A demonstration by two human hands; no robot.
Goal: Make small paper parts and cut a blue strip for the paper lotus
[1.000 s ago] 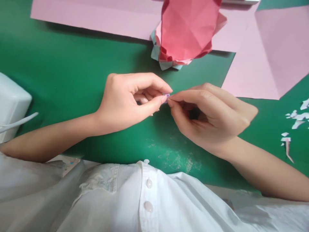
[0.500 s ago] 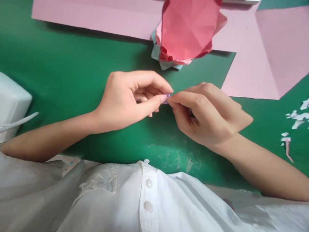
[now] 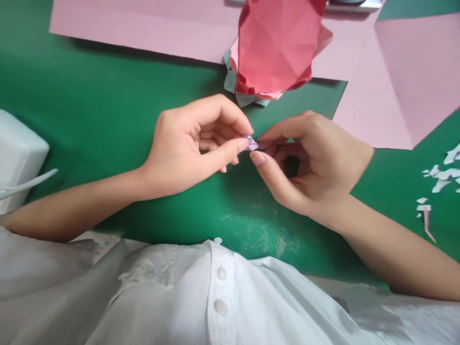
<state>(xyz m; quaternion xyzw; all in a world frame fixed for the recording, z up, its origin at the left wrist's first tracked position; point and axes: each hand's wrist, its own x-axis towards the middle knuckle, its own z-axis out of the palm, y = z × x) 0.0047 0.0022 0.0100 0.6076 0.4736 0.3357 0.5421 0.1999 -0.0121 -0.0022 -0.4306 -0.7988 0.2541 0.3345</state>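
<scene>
A small folded piece of purple paper (image 3: 253, 143) is pinched between the thumb and index finger of my left hand (image 3: 194, 143). Only its tip shows; the rest is hidden by my fingers. Just to its right is my right hand (image 3: 309, 163), thumb and index finger parted around the exposed tip. The right thumb lies a little below the paper. Whether the right index finger touches it, I cannot tell. Both hands are above a green tabletop (image 3: 118, 105).
A red folded-paper flower (image 3: 276, 48) with pink and pale blue-green layers stands beyond my hands. Pink paper sheets (image 3: 143, 28) lie behind it. White paper scraps (image 3: 443, 172) are at the right. A white box-like object (image 3: 17, 158) with a white cable (image 3: 32, 183) sits at the left.
My right thumb and index finger have spread apart from their pinch on the purple paper, baring more of it. My left hand keeps its hold.
</scene>
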